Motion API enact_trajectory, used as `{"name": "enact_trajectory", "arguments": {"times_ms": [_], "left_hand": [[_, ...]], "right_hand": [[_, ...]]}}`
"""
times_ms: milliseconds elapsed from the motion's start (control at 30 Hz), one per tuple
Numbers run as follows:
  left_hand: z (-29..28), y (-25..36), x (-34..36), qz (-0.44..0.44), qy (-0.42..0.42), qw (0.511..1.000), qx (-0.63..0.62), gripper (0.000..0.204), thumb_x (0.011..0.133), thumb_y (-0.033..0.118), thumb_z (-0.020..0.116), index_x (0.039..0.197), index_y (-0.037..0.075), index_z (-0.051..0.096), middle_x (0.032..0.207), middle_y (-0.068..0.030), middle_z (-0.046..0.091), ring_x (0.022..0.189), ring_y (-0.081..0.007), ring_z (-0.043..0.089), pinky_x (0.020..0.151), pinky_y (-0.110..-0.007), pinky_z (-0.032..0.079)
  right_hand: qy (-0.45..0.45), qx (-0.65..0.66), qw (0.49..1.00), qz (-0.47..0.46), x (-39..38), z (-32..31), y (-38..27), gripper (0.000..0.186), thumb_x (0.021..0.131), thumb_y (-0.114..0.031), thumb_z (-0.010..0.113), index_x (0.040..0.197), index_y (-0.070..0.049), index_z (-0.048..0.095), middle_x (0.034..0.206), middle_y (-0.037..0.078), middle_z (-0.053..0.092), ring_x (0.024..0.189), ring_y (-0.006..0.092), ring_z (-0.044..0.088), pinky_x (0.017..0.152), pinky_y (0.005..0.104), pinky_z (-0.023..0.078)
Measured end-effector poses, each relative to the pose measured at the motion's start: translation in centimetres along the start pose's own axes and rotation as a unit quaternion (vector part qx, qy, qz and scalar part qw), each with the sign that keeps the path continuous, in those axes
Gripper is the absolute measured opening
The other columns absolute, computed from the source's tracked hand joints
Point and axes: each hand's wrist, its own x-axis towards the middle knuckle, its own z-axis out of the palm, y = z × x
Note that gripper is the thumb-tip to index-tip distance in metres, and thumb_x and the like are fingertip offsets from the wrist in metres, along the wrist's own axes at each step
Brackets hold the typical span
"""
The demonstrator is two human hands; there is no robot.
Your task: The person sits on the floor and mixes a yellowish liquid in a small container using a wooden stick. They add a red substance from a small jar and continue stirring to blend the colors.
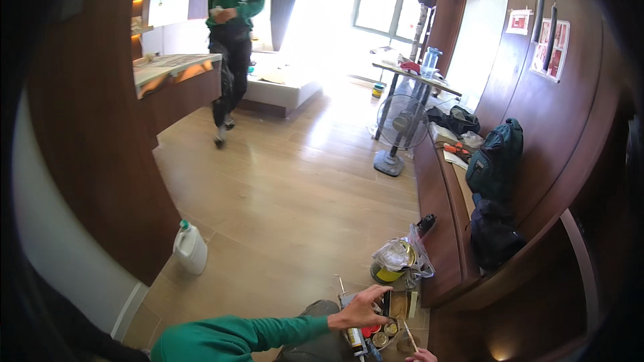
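My left hand (361,310) reaches in from the green sleeve (268,332). Its thumb and forefinger are spread over a box of small paint supplies, and I see nothing between them. Under it lie several small round tins (380,339), a white caulking tube (355,338) and a brown compartment (399,306). At the lower edge, my right hand (421,356) is partly cut off. Its fingers are closed on a thin brush (409,332), whose tip points up towards the tins. My knee (320,310) is beside the box.
A yellow-and-dark paint can (387,272) covered with plastic stands just beyond the box. At left is a white jug (190,248). A fan (400,121), a backpack (496,157) on a bench and a walking person in green (236,0) are farther off.
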Motion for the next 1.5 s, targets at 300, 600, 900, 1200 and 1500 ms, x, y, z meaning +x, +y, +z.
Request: {"name": "enact_trajectory", "arguments": {"times_ms": [300, 600, 900, 1200, 1500], "left_hand": [[4.7, 6.1, 0.5, 0.054, 0.02, 0.995, 0.083, 0.084, 0.067, 0.021, 0.093, 0.141, 0.005, 0.055, 0.123, -0.0147, 0.064, 0.093, -0.0216, 0.07, 0.08, -0.034, 0.061], [7.0, 9.5, 4.6, 0.062, 0.073, 0.981, 0.167, 0.088, 0.065, 0.026, 0.095, 0.14, 0.003, 0.056, 0.118, -0.0151, 0.068, 0.087, -0.0191, 0.07, 0.078, -0.033, 0.059], [5.8, 13.2, 6.5, 0.027, 0.098, 0.988, 0.12, 0.085, 0.067, 0.022, 0.096, 0.139, -0.001, 0.057, 0.111, -0.0095, 0.07, 0.089, -0.0146, 0.068, 0.078, -0.029, 0.057], [6.2, 10.3, 10.7, 0.095, 0.103, 0.987, 0.076, 0.081, 0.062, 0.021, 0.097, 0.131, -0.003, 0.062, 0.099, -0.0093, 0.073, 0.078, -0.0126, 0.068, 0.069, -0.028, 0.058], [7.3, 6.3, 15.2, 0.102, 0.057, 0.992, 0.052, 0.083, 0.061, 0.025, 0.097, 0.13, -0.007, 0.062, 0.109, -0.0126, 0.07, 0.085, -0.0149, 0.072, 0.072, -0.027, 0.06]], "right_hand": [[0.032, 0.195, 0.98, -0.005, 0.7, -7.8, 3.8, 0.023, 0.098, -0.002, 0.055, 0.112, 0.001, 0.072, 0.11, 0.011, 0.072, 0.089, 0.0177, 0.068, 0.08, 0.029, 0.053], [0.037, 0.267, 0.956, 0.119, 2.1, -9.6, 9.4, 0.024, 0.097, -0.011, 0.062, 0.114, -0.001, 0.074, 0.089, 0.01, 0.075, 0.081, 0.0181, 0.069, 0.078, 0.0281, 0.055], [0.061, 0.429, 0.86, 0.271, 3.5, -7.9, 15.4, 0.028, 0.096, -0.012, 0.062, 0.114, 0.009, 0.069, 0.088, 0.013, 0.073, 0.066, 0.0161, 0.066, 0.06, 0.0257, 0.053], [-0.094, 0.384, 0.816, 0.422, -0.6, -4.3, 20.0, 0.039, 0.092, -0.007, 0.062, 0.128, 0.006, 0.061, 0.099, 0.011, 0.069, 0.082, 0.0179, 0.067, 0.073, 0.0288, 0.053], [-0.111, 0.237, 0.817, 0.514, -1.3, -0.7, 25.2, 0.026, 0.102, -0.023, 0.054, 0.104, -0.003, 0.07, 0.061, -0.005, 0.047, 0.047, 0.0044, 0.039, 0.042, 0.0218, 0.027]]}}
